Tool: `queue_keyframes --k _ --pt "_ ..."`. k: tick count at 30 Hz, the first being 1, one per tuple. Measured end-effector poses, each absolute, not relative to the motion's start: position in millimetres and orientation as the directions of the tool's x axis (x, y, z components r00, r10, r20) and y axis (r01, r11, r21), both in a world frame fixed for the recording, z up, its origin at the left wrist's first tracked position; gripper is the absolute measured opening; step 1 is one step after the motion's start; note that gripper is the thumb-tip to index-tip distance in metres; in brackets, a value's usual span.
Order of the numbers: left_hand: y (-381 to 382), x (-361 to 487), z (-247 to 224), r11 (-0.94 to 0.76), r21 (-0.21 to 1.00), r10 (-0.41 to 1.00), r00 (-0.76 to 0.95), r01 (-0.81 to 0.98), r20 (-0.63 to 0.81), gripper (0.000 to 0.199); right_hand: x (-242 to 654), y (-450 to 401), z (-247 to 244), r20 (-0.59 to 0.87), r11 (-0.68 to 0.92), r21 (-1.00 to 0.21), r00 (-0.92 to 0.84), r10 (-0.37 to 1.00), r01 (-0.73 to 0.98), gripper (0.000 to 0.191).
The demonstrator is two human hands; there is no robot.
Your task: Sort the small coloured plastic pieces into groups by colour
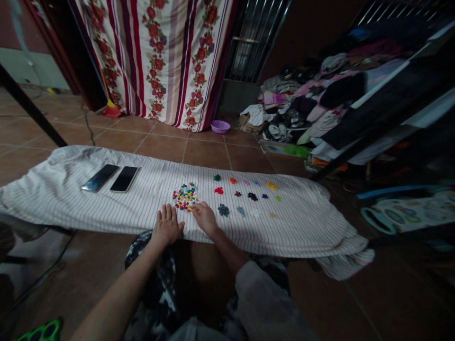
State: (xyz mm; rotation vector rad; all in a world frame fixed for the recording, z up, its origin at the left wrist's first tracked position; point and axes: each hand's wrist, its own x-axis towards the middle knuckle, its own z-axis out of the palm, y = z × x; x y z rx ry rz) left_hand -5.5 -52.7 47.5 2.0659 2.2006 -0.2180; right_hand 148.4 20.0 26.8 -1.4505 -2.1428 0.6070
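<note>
A mixed pile of small multicoloured pieces (185,196), too small to name exactly, lies on the striped cloth (159,175). My left hand (168,226) rests flat at the cloth's near edge, just below the pile, fingers stretched out and holding nothing. At the pile's lower right edge, the thumb and fingers of my right hand (205,218) are pinched together. What they grip, if anything, is hidden. To the right sit small single-colour heaps in rows, among them red pieces (219,190), black pieces (252,196), dark grey pieces (223,210) and yellow pieces (272,185).
Two phones (124,179) lie side by side on the cloth's left part. Beyond the cloth are a tiled floor (167,144), a flowered curtain (170,61), a purple basin (220,126) and a broom (111,108). Heaped clothes (302,104) fill the back right.
</note>
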Motion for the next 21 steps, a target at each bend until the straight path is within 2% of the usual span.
queue_keyframes --k 9,21 --pt "-55.5 -0.1 60.6 0.051 -0.08 0.982 -0.064 0.995 -0.177 0.068 120.3 25.6 53.6 -0.037 0.32 -0.404 -0.364 0.931 0.857 0.021" --pt "-52.7 4.6 61.7 0.064 -0.082 0.991 -0.073 0.995 -0.113 0.065 116.1 28.1 58.0 -0.073 0.266 -0.427 -0.326 0.942 0.864 0.028"
